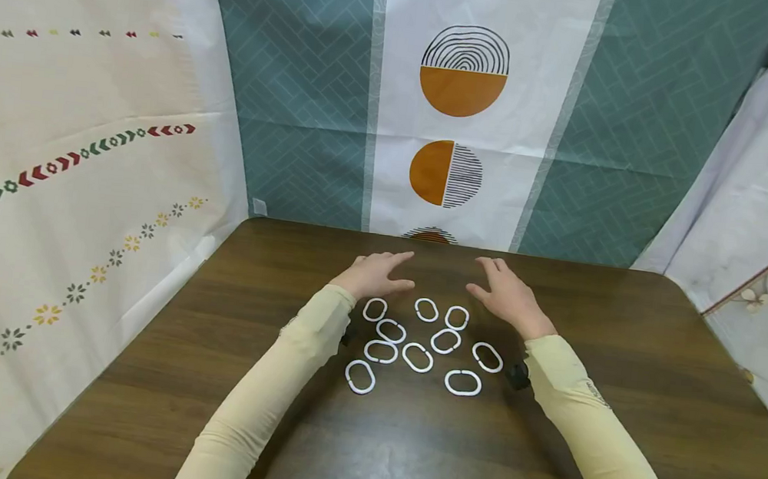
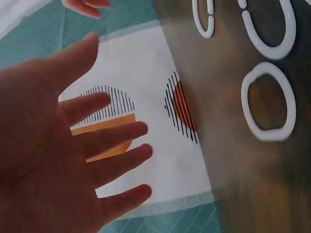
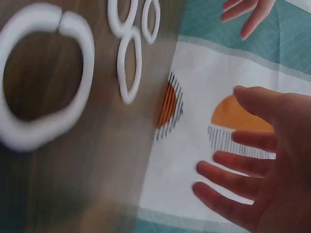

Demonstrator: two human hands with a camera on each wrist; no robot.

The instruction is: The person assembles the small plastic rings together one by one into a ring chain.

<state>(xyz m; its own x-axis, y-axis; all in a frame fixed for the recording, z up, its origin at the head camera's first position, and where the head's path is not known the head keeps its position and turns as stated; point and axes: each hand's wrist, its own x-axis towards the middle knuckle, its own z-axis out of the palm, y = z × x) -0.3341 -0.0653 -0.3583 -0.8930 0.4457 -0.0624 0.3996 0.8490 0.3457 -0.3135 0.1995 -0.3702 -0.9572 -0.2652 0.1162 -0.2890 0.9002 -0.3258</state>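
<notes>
Three hanging cloths close the place around both grips. The biggest, a teal-and-white cloth [image 1: 519, 129] with orange and striped half-circles, hangs beyond the grips; a white embroidered cloth [image 1: 83, 187] is to their left, and a pale cloth with a branch pattern [image 1: 749, 197] is to their right. Under the grips lies the brown wooden surface [image 1: 378, 439]. Two pale yellow sleeves, the left sleeve [image 1: 273, 383] and the right sleeve [image 1: 604, 438], run from the person's side up to the grips.

The left grip [image 1: 372, 273] is spread, its fingers apart and the thumb pointing towards the other hand. The right grip [image 1: 512, 298] is spread in the same manner, facing it across a gap. A small dark object [image 1: 518, 375] is at the underside of the right wrist.

Ten white oval rings [image 1: 419, 372] lie loosely scattered on the surface, mostly between the two forearms and nearer to the person than the grips. One ring is just below the left grip. In the right wrist view, two rings touch or overlap; I cannot tell which. Some rings show a narrow cut.
</notes>
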